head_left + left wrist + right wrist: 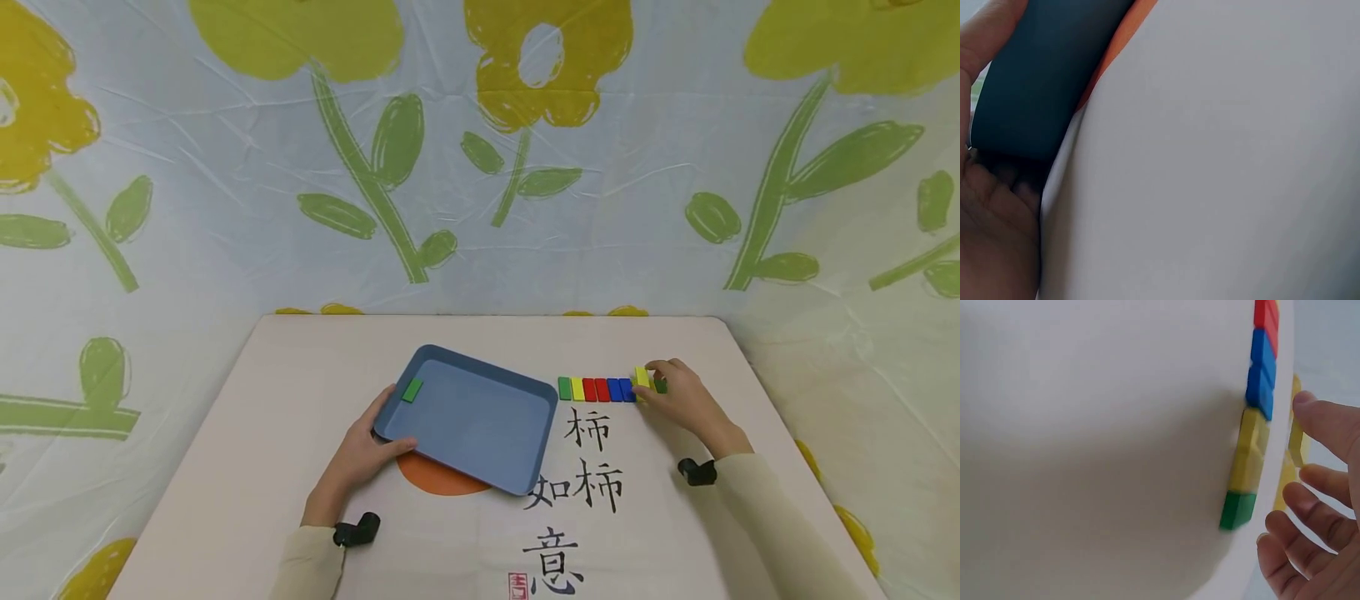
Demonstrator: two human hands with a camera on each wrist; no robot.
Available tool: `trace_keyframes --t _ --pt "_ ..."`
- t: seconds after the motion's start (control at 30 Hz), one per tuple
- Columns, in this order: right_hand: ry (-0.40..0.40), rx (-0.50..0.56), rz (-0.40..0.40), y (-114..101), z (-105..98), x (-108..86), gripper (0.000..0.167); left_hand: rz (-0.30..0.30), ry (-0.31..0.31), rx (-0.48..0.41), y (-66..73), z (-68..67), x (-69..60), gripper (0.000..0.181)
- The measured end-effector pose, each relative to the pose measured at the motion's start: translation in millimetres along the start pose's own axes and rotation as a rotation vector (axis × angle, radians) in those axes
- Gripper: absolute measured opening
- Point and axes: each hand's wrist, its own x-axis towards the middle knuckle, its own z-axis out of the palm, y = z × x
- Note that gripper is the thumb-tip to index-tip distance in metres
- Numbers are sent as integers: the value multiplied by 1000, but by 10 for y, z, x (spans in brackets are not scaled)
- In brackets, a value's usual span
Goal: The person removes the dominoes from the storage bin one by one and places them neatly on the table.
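My left hand (365, 450) grips the near left corner of a blue-grey tray (480, 377), thumb over the rim and the other fingers under it. The tray wall (1035, 81) fills the upper left of the left wrist view. One green block (412, 390) lies inside, by the left wall. At the right end of a row of coloured blocks, my right hand (686, 402) pinches a yellow block (1299, 444) between thumb and forefinger, held off the table. Below it in the row are yellow blocks (1250, 450) and a green block (1238, 509).
To the left along the row stand blue blocks (621, 390), red blocks (596, 390), a yellow block (577, 389) and a green block (564, 388), close to the tray's right corner. The pale tabletop (225, 500) carries black printed characters and an orange shape (442, 477). Behind hangs a flowered cloth (600, 250).
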Motion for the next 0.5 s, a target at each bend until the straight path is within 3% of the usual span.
trace_keyframes --t 0.5 --pt "4 0 -32 445 -110 -130 52 -11 -5 9 3 -8 2 100"
